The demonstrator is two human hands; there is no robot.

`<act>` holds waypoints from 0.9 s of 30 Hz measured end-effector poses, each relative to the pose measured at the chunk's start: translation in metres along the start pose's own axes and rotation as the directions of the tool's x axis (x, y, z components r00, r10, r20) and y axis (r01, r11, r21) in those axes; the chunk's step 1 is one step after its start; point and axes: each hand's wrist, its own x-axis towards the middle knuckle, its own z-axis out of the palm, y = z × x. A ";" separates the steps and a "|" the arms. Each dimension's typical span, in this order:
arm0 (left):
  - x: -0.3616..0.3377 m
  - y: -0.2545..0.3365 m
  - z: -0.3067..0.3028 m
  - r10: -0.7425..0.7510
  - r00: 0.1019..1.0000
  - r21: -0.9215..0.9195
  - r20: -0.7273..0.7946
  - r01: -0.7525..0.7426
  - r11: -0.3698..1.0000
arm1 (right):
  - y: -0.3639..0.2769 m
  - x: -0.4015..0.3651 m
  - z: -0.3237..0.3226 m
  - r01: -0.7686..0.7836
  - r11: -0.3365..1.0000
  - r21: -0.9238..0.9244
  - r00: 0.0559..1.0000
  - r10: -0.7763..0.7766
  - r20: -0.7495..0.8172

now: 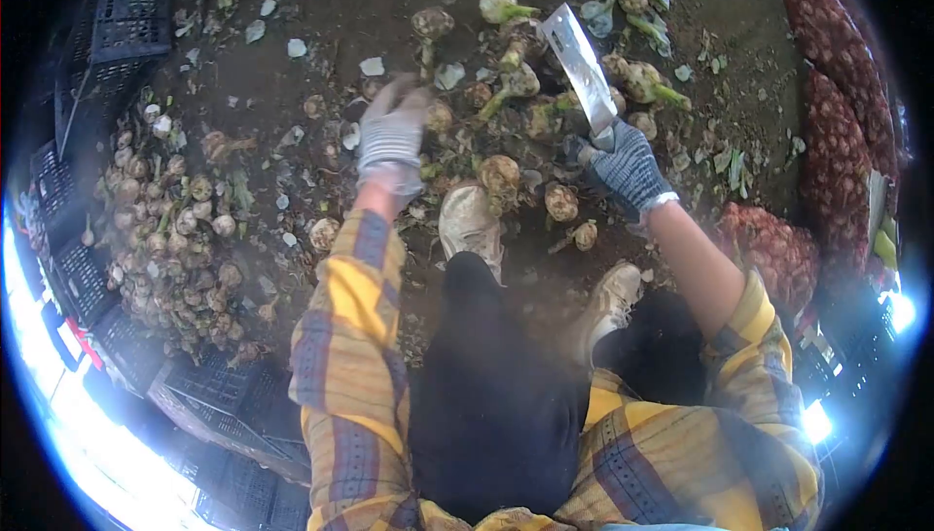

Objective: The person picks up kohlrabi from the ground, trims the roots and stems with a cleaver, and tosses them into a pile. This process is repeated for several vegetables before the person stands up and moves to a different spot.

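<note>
My right hand, in a dark grey knitted glove, is closed around the handle of a cleaver. Its broad shiny blade points up and slightly left over several round, root-covered bulbs. My left hand wears a pale glove with grey bands, and motion smears its fingers. The fingertips are right at the stem of a brownish bulb, with another bulb beside the palm. Between my hands lie a bulb with a green stem and a larger bulb near my shoe.
To the left is a big heap of trimmed bulbs, bordered by black plastic crates. Filled red mesh sacks stand on the right. Leaf scraps litter the dirt floor. My white shoe is close to the bulbs.
</note>
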 end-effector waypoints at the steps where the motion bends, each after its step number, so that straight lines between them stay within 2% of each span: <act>1: -0.005 0.000 0.018 0.078 0.996 0.210 0.037 -0.084 0.974 | 0.003 0.000 -0.001 0.007 1.000 -0.003 1.000 -0.007 -0.010; 3: -0.001 -0.002 0.041 0.174 0.963 0.563 0.206 -0.262 0.783 | 0.007 -0.002 -0.004 -0.009 1.000 -0.016 1.000 0.009 -0.018; 5: 0.010 -0.004 0.056 0.126 0.894 0.733 0.430 -0.428 0.529 | 0.011 -0.003 -0.007 -0.015 1.000 -0.004 0.999 0.015 -0.049; 7: 0.015 -0.001 0.068 0.203 0.911 0.805 0.359 -0.412 0.426 | 0.025 0.003 -0.010 -0.016 1.000 0.013 0.997 0.017 -0.079; 8: 0.017 0.000 0.072 0.243 0.916 0.841 0.320 -0.393 0.373 | 0.031 0.004 -0.011 -0.080 0.997 0.004 0.976 0.080 -0.201; 9: 0.023 0.005 0.072 0.088 0.946 0.892 0.312 -0.324 0.317 | 0.034 0.008 -0.016 -0.128 0.992 0.016 0.970 0.129 -0.205; 10: 0.029 0.004 0.071 0.058 0.947 0.895 0.315 -0.317 0.313 | 0.037 0.010 -0.020 -0.175 0.984 0.027 0.962 0.177 -0.208; 13: 0.033 0.005 0.067 -0.039 0.954 0.913 0.298 -0.273 0.302 | 0.032 0.006 -0.015 -0.028 0.999 0.032 0.967 0.036 -0.253; 16: 0.031 0.012 0.060 -0.039 0.967 0.919 0.252 -0.226 0.322 | 0.003 0.001 -0.004 0.021 0.999 0.032 0.976 -0.014 -0.216; 17: 0.026 0.010 0.054 0.066 0.978 0.913 0.200 -0.211 0.348 | -0.007 0.000 0.001 0.053 0.998 0.021 0.979 -0.047 -0.199; 18: 0.033 0.004 0.042 -0.010 0.974 0.755 0.225 -0.168 0.634 | -0.014 -0.002 0.007 0.079 0.996 0.049 0.983 -0.070 -0.170; 19: 0.025 0.005 0.035 0.034 0.995 0.518 0.098 -0.080 0.852 | -0.019 -0.004 0.013 0.105 0.992 0.077 0.985 -0.093 -0.142; 20: 0.012 0.005 0.025 0.034 0.999 0.212 -0.041 -0.024 0.977 | -0.023 -0.005 0.018 0.131 0.986 0.104 0.986 -0.119 -0.114; 21: -0.003 0.013 0.014 -0.003 0.996 -0.011 -0.093 0.002 1.000 | -0.011 0.001 0.035 0.188 0.982 0.002 0.975 -0.186 -0.118; 22: -0.012 0.020 0.001 -0.049 0.989 -0.235 -0.139 0.016 0.972 | -0.013 0.003 0.042 0.188 0.980 -0.063 0.979 -0.192 -0.066; 23: -0.006 -0.007 -0.024 -0.046 0.991 -0.436 -0.128 -0.014 0.900 | -0.016 0.006 0.048 0.196 0.972 -0.129 0.980 -0.200 -0.014; 24: -0.020 -0.003 -0.029 -0.084 0.980 -0.502 -0.181 -0.019 0.865 | -0.019 0.010 0.055 0.208 0.959 -0.194 0.978 -0.205 0.036; 26: -0.036 -0.018 -0.049 -0.264 0.963 -0.809 -0.054 0.113 0.577 | -0.026 0.024 0.068 0.167 0.937 -0.306 0.985 -0.143 0.100; 27: -0.046 -0.015 -0.048 -0.263 0.965 -0.856 -0.015 0.124 0.502 | -0.030 0.029 0.073 0.173 0.917 -0.359 0.983 -0.139 0.121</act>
